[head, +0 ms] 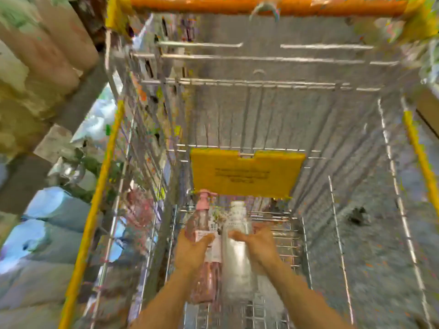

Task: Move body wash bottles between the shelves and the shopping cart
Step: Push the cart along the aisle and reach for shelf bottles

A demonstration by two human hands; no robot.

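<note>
Low in the frame's centre, the pink pump bottle (202,236) sits in the left hand (192,252) and the clear bottle (237,264) in the right hand (259,248), fingers apparently curled around each despite blur, over the shopping cart (90,222). Best lowered together, upright, onto the wire floor.

Two bottles (221,245) lie side by side in the cart (294,236), shelves (35,115) left.

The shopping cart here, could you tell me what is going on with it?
A person reaches both hands into the shopping cart. The left hand grips a pink pump bottle, and the right hand grips a clear white-capped bottle beside it. Both bottles are over the cart's wire bottom. Store shelves stand to the left, blurred.
</note>
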